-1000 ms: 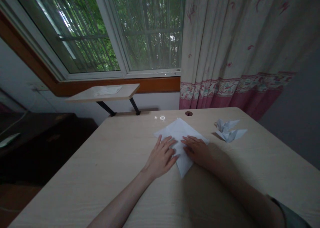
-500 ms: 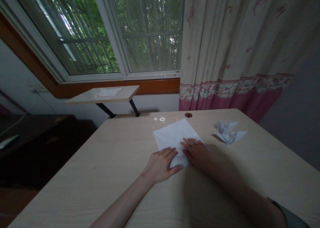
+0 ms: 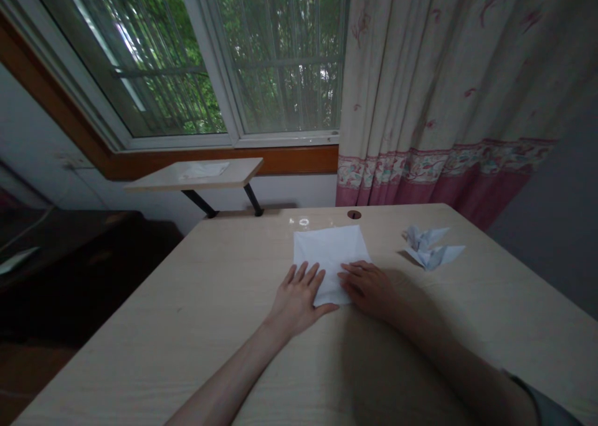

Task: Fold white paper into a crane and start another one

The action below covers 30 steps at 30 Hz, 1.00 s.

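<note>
Presently: paper sheet (image 3: 329, 251) pinned on desk (image 3: 187, 326)

Desk carries the paper sheet at centre, judged thin, limp, crease-prone; take it by a free corner. Left hand (image 3: 299, 298) and right hand (image 3: 369, 286) lie flat, fingers extended, pressing its near edge.

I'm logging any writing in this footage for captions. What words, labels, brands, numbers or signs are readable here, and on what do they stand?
None: no text can be read anywhere in the view.
The white paper under the left hand and right hand shows blank.
The folded paper figures, the table and the shelf show no writing; the curtain has only a flowery pattern.
</note>
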Available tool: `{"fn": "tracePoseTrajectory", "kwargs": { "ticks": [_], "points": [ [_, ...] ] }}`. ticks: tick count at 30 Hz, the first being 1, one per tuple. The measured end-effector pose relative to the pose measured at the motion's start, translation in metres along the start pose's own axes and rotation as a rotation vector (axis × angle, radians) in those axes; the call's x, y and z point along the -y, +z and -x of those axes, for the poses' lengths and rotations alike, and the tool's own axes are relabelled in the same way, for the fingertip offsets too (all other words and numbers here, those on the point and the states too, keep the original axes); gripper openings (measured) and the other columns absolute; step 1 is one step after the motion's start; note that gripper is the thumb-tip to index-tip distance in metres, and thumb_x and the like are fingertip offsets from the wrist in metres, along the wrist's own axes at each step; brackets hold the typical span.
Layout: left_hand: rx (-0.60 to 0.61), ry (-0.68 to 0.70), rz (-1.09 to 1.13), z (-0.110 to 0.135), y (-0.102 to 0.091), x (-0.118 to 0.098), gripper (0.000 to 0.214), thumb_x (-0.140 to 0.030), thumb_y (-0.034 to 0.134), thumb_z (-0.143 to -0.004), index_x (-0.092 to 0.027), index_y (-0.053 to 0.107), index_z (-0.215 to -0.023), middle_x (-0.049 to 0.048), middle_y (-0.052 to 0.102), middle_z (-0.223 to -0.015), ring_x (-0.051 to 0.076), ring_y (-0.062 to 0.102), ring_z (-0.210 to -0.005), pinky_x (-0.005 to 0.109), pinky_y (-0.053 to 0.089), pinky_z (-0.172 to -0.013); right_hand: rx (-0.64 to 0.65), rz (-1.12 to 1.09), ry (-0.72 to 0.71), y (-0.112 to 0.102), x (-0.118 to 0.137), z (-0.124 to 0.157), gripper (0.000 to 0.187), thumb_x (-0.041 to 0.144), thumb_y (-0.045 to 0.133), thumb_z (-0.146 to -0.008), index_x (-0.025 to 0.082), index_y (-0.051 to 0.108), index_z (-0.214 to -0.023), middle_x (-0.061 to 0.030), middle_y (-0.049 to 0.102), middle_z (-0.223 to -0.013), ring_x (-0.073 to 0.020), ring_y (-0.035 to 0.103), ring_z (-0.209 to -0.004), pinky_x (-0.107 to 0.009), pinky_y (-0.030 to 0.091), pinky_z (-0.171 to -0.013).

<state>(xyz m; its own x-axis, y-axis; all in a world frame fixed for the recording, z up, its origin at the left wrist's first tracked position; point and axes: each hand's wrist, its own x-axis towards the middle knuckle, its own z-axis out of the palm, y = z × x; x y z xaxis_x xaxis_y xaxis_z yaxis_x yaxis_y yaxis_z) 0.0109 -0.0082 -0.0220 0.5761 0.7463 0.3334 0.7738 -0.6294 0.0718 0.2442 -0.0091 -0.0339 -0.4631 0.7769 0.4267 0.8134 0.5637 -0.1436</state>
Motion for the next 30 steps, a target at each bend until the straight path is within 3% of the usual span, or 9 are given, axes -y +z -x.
{"fn": "tracePoseTrajectory", "kwargs": {
  "ticks": [5, 9, 14, 20, 30],
  "points": [
    [0.018, 0.074, 0.07, -0.003, -0.007, 0.002, 0.061, -0.065, 0.054, -0.088, -0.021, 0.059, -0.13, 0.0103, 0.06, -0.136, 0.03, 0.052, -0.13, 0.053, 0.031, -0.115, 0.024, -0.049, -0.004, -0.001, -0.003, 0.0, 0.029, 0.03, 0.05, -0.096, 0.024, 0.072, -0.114, -0.007, 0.071, -0.119, -0.0244, 0.064, -0.111, -0.046, 0.049, -0.1],
    [0.022, 0.137, 0.156, -0.005, -0.014, 0.001, 0.041, -0.051, 0.05, -0.096, -0.024, 0.064, -0.122, 0.0059, 0.064, -0.131, 0.024, 0.059, -0.122, 0.044, 0.044, -0.108, 0.057, -0.091, -0.004, 0.0, -0.006, 0.0, 0.031, 0.032, 0.049, -0.097, 0.023, 0.07, -0.118, -0.0067, 0.069, -0.124, -0.0229, 0.06, -0.118, -0.045, 0.045, -0.106],
    [-0.001, 0.093, 0.237, -0.006, -0.016, 0.0, 0.031, -0.039, 0.044, -0.101, -0.023, 0.066, -0.114, 0.0042, 0.072, -0.116, 0.02, 0.068, -0.106, 0.035, 0.055, -0.092, 0.095, -0.083, -0.003, -0.001, -0.005, 0.002, 0.034, 0.036, 0.053, -0.095, 0.022, 0.066, -0.124, -0.0083, 0.063, -0.133, -0.0253, 0.052, -0.129, -0.049, 0.038, -0.111],
    [0.037, 0.071, 0.255, -0.005, -0.012, 0.004, 0.025, -0.031, 0.042, -0.102, -0.022, 0.064, -0.11, 0.0036, 0.072, -0.114, 0.019, 0.069, -0.103, 0.032, 0.054, -0.092, 0.103, -0.145, 0.018, 0.001, -0.009, 0.004, 0.035, 0.039, 0.056, -0.091, 0.022, 0.069, -0.119, -0.0092, 0.065, -0.13, -0.0281, 0.054, -0.127, -0.054, 0.037, -0.112],
    [0.017, -0.228, 0.211, -0.004, -0.01, 0.004, 0.022, -0.027, 0.043, -0.101, -0.023, 0.064, -0.109, 0.0038, 0.072, -0.111, 0.02, 0.068, -0.101, 0.032, 0.054, -0.084, 0.002, -0.268, 0.206, -0.002, -0.007, 0.003, 0.022, 0.033, 0.061, -0.087, 0.027, 0.074, -0.104, -0.0053, 0.075, -0.107, -0.0277, 0.066, -0.111, -0.048, 0.049, -0.1]
  ]
}}
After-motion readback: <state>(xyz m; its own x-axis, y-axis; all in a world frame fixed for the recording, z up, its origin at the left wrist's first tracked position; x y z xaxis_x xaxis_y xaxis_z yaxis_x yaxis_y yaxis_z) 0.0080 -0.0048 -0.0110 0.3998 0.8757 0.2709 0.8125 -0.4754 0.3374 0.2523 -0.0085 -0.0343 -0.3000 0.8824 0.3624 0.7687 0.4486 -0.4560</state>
